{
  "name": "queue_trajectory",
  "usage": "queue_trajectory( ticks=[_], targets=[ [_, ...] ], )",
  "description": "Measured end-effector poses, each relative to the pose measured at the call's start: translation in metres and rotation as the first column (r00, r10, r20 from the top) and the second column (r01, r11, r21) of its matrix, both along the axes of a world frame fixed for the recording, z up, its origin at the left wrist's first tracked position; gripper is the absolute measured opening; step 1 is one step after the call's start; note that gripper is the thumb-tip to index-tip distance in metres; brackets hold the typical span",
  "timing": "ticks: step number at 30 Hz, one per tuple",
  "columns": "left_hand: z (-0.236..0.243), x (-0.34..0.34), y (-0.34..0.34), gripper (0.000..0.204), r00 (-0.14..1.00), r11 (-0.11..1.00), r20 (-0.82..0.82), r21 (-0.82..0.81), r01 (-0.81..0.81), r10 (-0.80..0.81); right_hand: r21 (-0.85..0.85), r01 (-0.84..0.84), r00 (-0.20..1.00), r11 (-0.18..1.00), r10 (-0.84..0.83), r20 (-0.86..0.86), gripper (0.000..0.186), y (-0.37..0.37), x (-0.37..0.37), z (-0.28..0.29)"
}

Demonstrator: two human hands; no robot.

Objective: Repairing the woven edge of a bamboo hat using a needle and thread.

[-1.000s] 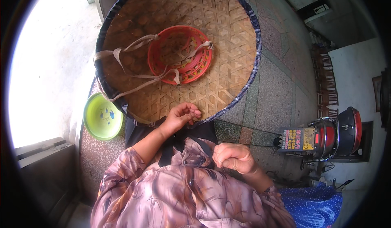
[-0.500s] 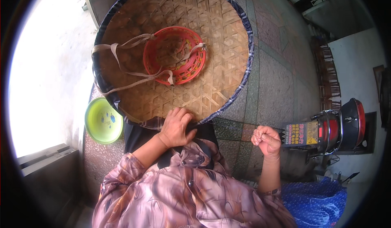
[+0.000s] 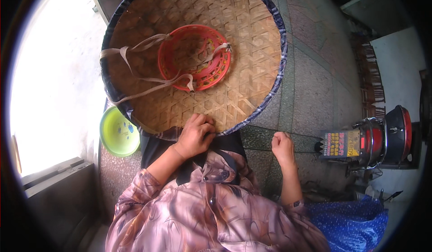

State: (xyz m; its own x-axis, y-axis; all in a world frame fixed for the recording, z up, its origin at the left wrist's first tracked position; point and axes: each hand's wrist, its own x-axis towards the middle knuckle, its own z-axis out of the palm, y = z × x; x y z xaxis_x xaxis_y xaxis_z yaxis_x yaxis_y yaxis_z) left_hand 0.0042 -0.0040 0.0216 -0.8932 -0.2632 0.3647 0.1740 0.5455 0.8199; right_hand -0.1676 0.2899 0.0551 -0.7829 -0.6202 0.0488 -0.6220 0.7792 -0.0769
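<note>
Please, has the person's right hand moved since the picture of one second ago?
Yes. Judged against the parked black-and-red motorbike, the bare right hand has moved rightward, nearer to it, and forward, away from the pinkish patterned shirt.

1. We see strong white light filling a bright opening [image 3: 54,85] on the left, with a dark panel [image 3: 65,202] below.
2. We look down on a speckled floor [image 3: 312,72] crossed by greenish bands.
3. To our right, slatted brown wooden furniture [image 3: 372,78] lines a pale wall [image 3: 399,65].
4. Nearer, we find a motorbike [image 3: 374,139] and dotted blue cloth [image 3: 348,225].
</note>
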Motion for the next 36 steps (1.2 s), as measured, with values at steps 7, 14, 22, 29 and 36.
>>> queue_trajectory(
  ticks=[7,14,22,29,36],
  targets=[
    [0.004,0.003,0.002,0.011,0.998,0.999,0.036,0.01,-0.043,0.042,-0.488,0.008,0.849,0.873,0.251,0.465,0.005,-0.085,0.064,0.045],
    [0.005,0.002,0.002,0.011,0.998,0.998,0.026,0.005,-0.058,0.058,-0.468,0.263,0.768,0.844,0.111,0.631,0.015,-0.111,0.088,-0.015],
    [0.001,0.005,0.007,0.017,0.998,0.998,-0.008,0.003,-0.067,0.067,-0.453,0.581,0.533,0.676,0.104,0.839,0.014,-0.104,0.089,-0.023],
    [0.001,0.004,0.008,0.016,0.998,0.998,-0.018,0.013,-0.068,0.068,-0.494,0.654,0.443,0.573,0.239,0.864,0.005,-0.098,0.1,-0.012],
    [0.001,0.004,0.009,0.013,0.997,0.997,0.002,-0.002,-0.079,0.079,-0.739,0.205,0.84,0.641,0.273,0.469,0.005,-0.099,0.096,-0.015]
  ],
)
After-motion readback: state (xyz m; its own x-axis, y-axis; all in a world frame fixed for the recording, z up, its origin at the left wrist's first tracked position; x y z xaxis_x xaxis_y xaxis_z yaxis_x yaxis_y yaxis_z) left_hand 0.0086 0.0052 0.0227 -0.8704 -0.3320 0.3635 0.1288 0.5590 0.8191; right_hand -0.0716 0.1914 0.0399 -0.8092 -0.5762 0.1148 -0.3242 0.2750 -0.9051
